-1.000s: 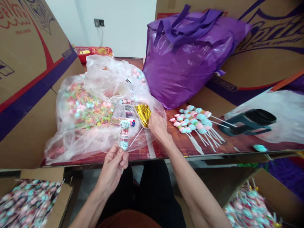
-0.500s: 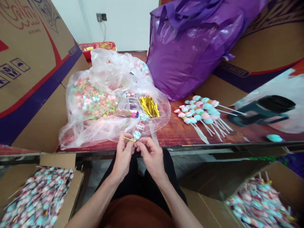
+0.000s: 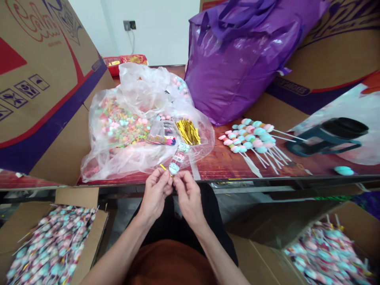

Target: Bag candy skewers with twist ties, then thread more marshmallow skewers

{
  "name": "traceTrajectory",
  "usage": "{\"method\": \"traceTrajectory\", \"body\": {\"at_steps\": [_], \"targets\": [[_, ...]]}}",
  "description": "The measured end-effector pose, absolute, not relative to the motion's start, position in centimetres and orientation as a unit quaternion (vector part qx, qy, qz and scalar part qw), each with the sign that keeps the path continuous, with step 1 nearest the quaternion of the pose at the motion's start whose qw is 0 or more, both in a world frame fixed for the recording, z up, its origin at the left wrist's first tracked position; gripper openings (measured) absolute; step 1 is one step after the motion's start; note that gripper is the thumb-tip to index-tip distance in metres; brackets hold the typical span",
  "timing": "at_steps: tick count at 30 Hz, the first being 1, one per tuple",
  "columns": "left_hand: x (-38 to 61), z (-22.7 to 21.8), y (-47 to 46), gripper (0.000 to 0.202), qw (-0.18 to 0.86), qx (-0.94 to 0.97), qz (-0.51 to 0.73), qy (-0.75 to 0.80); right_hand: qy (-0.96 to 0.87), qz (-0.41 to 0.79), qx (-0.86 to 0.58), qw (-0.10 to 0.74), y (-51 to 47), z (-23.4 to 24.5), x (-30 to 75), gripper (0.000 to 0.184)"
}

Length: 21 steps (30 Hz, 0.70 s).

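My left hand point(image 3: 156, 190) and my right hand point(image 3: 186, 192) meet just in front of the table edge. Together they pinch the base of a wrapped candy skewer point(image 3: 178, 158) that points up and away from me. A thin gold twist tie point(image 3: 163, 167) sticks out to the left at the pinch, between my left fingers. Just beyond lies a heap of gold twist ties point(image 3: 188, 132) on a clear plastic sheet point(image 3: 118, 158). Beside the heap lies a small stack of printed wrapper bags point(image 3: 162, 134).
A pile of bare marshmallow skewers point(image 3: 252, 138) lies on the red table point(image 3: 225, 164) to the right. Loose coloured candies point(image 3: 121, 124) fill the clear bag. Behind stand a purple bag point(image 3: 237, 63) and cardboard cartons. Boxes of wrapped skewers point(image 3: 44, 245) sit low at both sides.
My right hand left the gold tie heap and came to the wrapped skewer in my left hand. Both hands now pinch its base with a tie; the view shifted slightly.
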<state>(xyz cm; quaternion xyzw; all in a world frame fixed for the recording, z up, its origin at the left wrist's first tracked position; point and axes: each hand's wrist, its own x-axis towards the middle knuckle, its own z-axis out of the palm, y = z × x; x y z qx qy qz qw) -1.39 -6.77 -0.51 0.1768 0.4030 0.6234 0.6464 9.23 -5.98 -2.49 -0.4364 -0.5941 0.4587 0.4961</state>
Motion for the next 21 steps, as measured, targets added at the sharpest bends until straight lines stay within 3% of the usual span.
{"method": "traceTrajectory", "body": {"at_steps": [7,9,12,15,18,21], "targets": [[-2.7,1.1,-7.4,0.041,0.824,0.115,0.464,0.305,-0.626,0.539,-0.346,0.444,-5.1,-1.6,11.8,0.016],[-2.2,0.8,-7.6,0.039,0.789,0.157,0.485,0.342,-0.662,0.503,-0.352,0.43,-4.8,-1.7,12.1,0.012],[-1.0,-0.1,-7.9,0.034,0.648,0.252,0.569,0.44,-0.683,0.426,-0.4,0.438,-4.8,-2.0,11.9,0.011],[-0.3,-0.9,-8.1,0.029,0.56,0.323,0.582,0.493,-0.663,0.419,-0.444,0.433,-4.9,-2.3,11.8,0.01],[-0.4,-1.1,-8.0,0.032,0.575,0.317,0.565,0.499,-0.603,0.52,-0.44,0.415,-4.8,-2.4,12.0,0.012],[-1.0,-0.9,-7.2,0.039,0.659,0.22,0.547,0.468,-0.536,0.614,-0.421,0.397,-5.0,-2.5,12.3,0.02]]}}
